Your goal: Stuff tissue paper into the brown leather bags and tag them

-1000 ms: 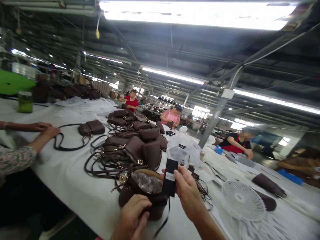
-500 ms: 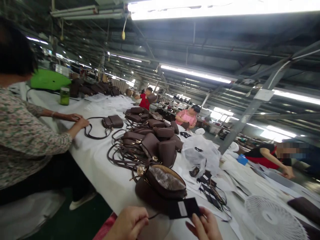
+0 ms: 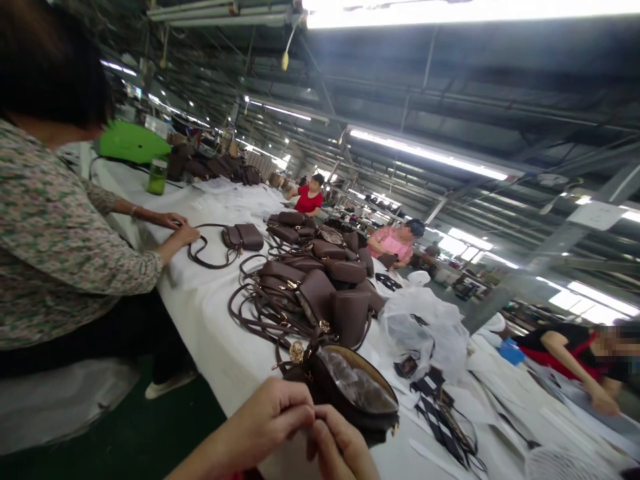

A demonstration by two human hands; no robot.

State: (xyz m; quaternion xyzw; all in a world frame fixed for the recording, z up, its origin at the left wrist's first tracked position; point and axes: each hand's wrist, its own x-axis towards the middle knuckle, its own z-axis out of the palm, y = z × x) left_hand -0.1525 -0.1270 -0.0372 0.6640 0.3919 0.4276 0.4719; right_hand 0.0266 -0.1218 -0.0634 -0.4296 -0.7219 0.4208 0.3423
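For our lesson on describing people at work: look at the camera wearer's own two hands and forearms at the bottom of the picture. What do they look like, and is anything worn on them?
Both are bare. The left hand and its forearm show no glove, sleeve, watch or ring. The right hand is also ungloved, with no ring visible; its wrist lies beyond the picture's lower edge.

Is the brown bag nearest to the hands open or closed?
Open. The bag shows a wide oval mouth, and crinkled clear plastic stuffing is visible inside it. Both hands meet just in front of it.

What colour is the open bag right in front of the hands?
Dark brown bag, with a gold round clasp; head view.
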